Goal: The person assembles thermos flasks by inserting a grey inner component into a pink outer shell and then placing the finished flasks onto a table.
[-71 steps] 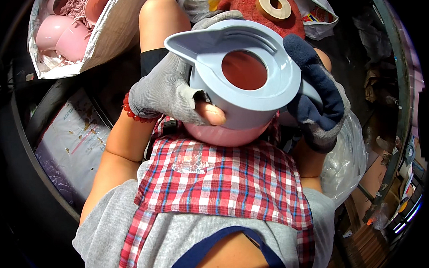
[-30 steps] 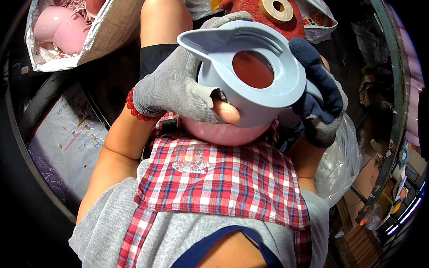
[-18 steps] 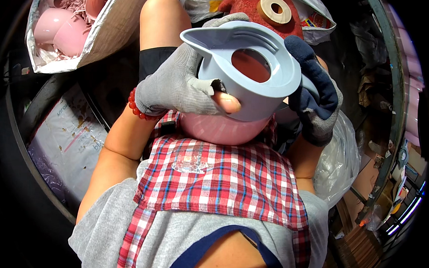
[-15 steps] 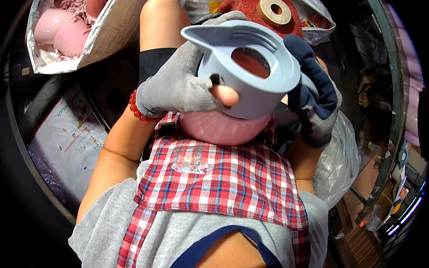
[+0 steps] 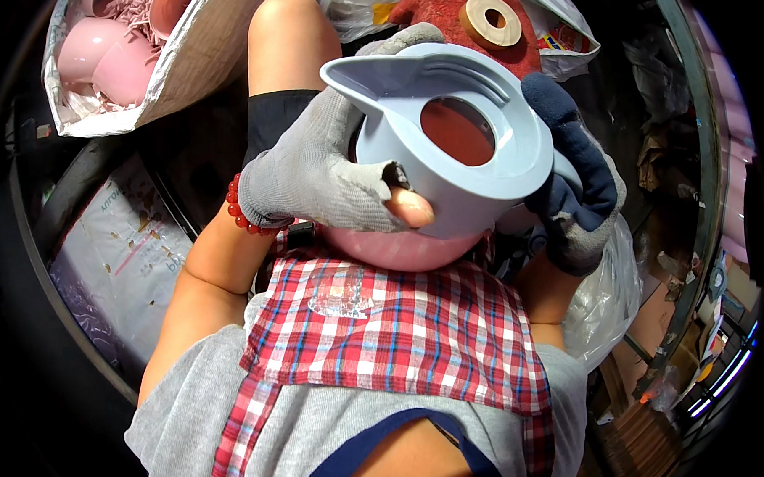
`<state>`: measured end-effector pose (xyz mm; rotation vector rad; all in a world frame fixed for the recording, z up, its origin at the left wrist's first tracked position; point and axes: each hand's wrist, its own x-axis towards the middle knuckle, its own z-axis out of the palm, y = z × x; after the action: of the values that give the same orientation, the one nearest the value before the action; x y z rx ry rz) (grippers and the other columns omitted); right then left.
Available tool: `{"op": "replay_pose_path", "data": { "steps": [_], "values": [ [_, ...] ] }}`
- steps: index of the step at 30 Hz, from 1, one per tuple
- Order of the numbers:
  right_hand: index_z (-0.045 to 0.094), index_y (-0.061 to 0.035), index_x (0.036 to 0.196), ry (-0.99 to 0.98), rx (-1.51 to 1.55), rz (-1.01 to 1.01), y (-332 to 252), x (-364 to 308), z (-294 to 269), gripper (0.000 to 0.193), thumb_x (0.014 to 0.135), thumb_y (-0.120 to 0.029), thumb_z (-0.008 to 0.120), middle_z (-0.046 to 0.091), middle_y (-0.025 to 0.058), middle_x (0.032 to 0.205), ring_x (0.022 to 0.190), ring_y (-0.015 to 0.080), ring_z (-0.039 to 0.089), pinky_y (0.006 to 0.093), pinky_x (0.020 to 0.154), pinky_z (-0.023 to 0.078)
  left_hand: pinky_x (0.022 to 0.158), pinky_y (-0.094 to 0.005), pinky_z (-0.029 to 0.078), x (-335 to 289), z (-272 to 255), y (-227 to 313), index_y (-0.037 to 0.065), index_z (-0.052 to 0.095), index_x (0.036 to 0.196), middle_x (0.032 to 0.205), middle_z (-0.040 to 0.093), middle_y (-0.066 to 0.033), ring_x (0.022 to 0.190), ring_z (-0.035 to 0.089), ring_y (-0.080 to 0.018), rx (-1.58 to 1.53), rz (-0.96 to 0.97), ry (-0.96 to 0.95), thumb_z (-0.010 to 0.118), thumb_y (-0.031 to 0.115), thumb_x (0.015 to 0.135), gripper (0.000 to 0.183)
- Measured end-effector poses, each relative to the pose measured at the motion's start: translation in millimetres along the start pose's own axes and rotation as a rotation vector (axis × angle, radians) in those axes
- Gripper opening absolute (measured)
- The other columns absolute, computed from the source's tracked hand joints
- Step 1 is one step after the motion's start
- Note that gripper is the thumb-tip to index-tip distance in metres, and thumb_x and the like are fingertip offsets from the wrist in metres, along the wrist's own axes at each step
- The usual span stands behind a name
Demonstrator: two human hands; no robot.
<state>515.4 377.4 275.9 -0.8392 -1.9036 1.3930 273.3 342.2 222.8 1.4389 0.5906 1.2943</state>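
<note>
Above my lap I hold a jug between both hands. Its upper part is a light blue-grey spouted collar [image 5: 447, 181] with a round opening on top, through which reddish pink shows. Below the collar is a rounded pink body [image 5: 408, 248], partly hidden by my left hand. My left hand [image 5: 325, 169], in a grey knit glove with the bare thumb tip poking out, wraps round the collar's left side below the spout. In a navy and grey glove, my right hand [image 5: 575, 177] is closed on the right side, at the collar's handle. Its fingertips are partly out of sight.
At the far left, a white woven sack [image 5: 183, 86] holds several pink rounded shells [image 5: 128, 71] and shredded packing. A red cloth-covered thing with a cream ring [image 5: 490, 21] sits beyond the jug. Clear plastic [image 5: 603, 290] lies beside my right arm; a metal frame [image 5: 705, 143] stands right.
The jug and both hands have shifted slightly down and to the right. The collar's top opening now faces me a little more. Both hands keep their hold.
</note>
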Motion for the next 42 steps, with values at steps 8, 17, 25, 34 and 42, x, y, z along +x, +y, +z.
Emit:
{"op": "replay_pose_path", "data": {
  "steps": [8, 17, 25, 34, 42],
  "values": [
    [0.034, 0.0102, 0.135, -0.043, 0.032, 0.035, 1.0, 4.4, -2.5, 0.072, 0.086, -0.033, 0.062, 0.044, 0.0231, 0.135, 0.123, 0.0293, 0.046, 0.0388, 0.103, 0.036, 0.104, -0.0380, 0.031, -5.0, 5.0, 11.8, -0.005, 0.030, 0.137, 0.134, 0.042, -0.0154, 0.123, 0.041, -0.0250, -0.003, -0.128, 0.064, 0.089, 0.031, 0.049, 0.112],
    [0.041, 0.0081, 0.130, 0.019, 0.014, 0.048, -10.8, 2.1, 2.5, 0.067, 0.082, -0.031, 0.066, 0.050, 0.0200, 0.129, 0.118, 0.0255, 0.051, 0.0351, 0.099, 0.039, 0.105, -0.0466, 0.029, -12.7, -8.3, -42.5, -0.009, 0.023, 0.138, 0.139, 0.032, -0.0277, 0.128, 0.036, -0.0375, -0.130, 0.090, -0.021, 0.076, 0.047, 0.065, 0.106],
    [0.043, 0.0078, 0.129, 0.029, -0.001, 0.034, -13.6, -3.5, 2.8, 0.066, 0.081, -0.030, 0.067, 0.052, 0.0194, 0.128, 0.117, 0.0248, 0.051, 0.0345, 0.099, 0.039, 0.108, -0.0382, 0.024, -18.8, 1.1, -57.5, -0.004, 0.018, 0.142, 0.143, 0.028, -0.0179, 0.130, 0.032, -0.0252, -0.262, 0.205, 0.000, 0.078, 0.035, 0.069, 0.102],
    [0.045, 0.0074, 0.128, 0.042, -0.012, -0.007, -14.0, -9.6, 3.4, 0.065, 0.080, -0.030, 0.068, 0.053, 0.0188, 0.126, 0.115, 0.0241, 0.052, 0.0338, 0.098, 0.040, 0.110, -0.0393, 0.018, -11.3, -1.3, -30.6, -0.004, 0.014, 0.143, 0.146, 0.023, -0.0172, 0.135, 0.025, -0.0276, -0.306, 0.033, -0.040, 0.072, 0.032, 0.077, 0.095],
    [0.047, 0.0071, 0.127, 0.061, -0.047, -0.071, -19.1, -14.8, 6.4, 0.064, 0.079, -0.029, 0.069, 0.055, 0.0182, 0.125, 0.114, 0.0234, 0.053, 0.0332, 0.097, 0.040, 0.110, -0.0415, 0.020, -14.4, -4.6, -33.5, -0.003, 0.014, 0.144, 0.147, 0.020, -0.0192, 0.136, 0.024, -0.0292, -0.142, 0.074, -0.011, 0.071, 0.035, 0.077, 0.096]
  ]
}}
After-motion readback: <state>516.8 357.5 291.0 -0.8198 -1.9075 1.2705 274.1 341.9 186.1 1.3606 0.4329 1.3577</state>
